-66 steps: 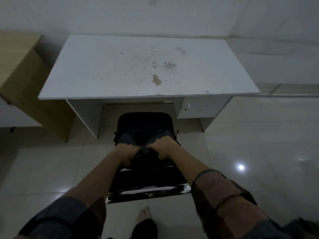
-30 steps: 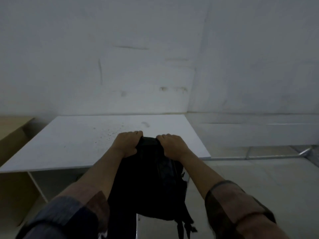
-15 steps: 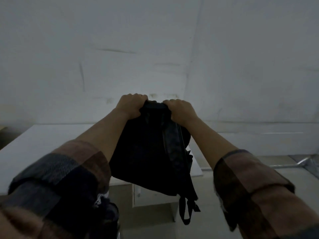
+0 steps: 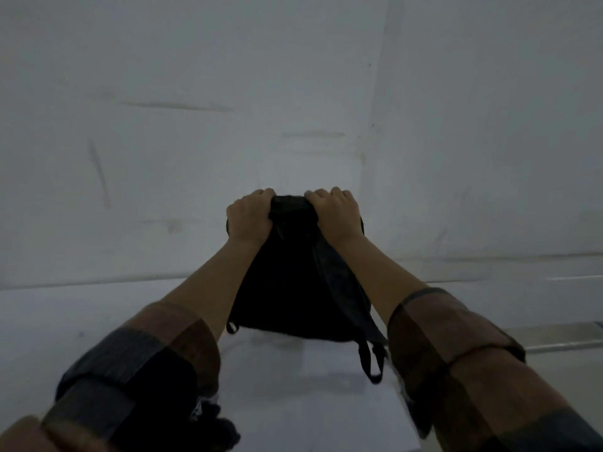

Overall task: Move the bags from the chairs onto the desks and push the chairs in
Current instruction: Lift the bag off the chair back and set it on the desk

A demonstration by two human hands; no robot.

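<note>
Your left hand [image 4: 249, 215] is clamped on the top-left corner of the black bag [image 4: 293, 288], fingers curled over the fabric. The bag, which hung in front of the near edge of the counter [image 4: 49, 321] half a second ago, is now above the white surface, toward its right side. Its bottom looks to be touching or just clear of the top; the dim light does not let you tell which. A loose strap [image 4: 370, 357] dangles from the bag's lower right, close to the right edge of the counter. Your right hand [image 4: 336, 212] is closed on the top-right corner, close beside the left, the two holding the bag upright between them.

So the carry from chair to counter is all but finished. What seems left here is to settle the bag down, well in from the right edge so it does not tip off, then let go with both hands. The chair is out of view and not yet pushed in.
</note>
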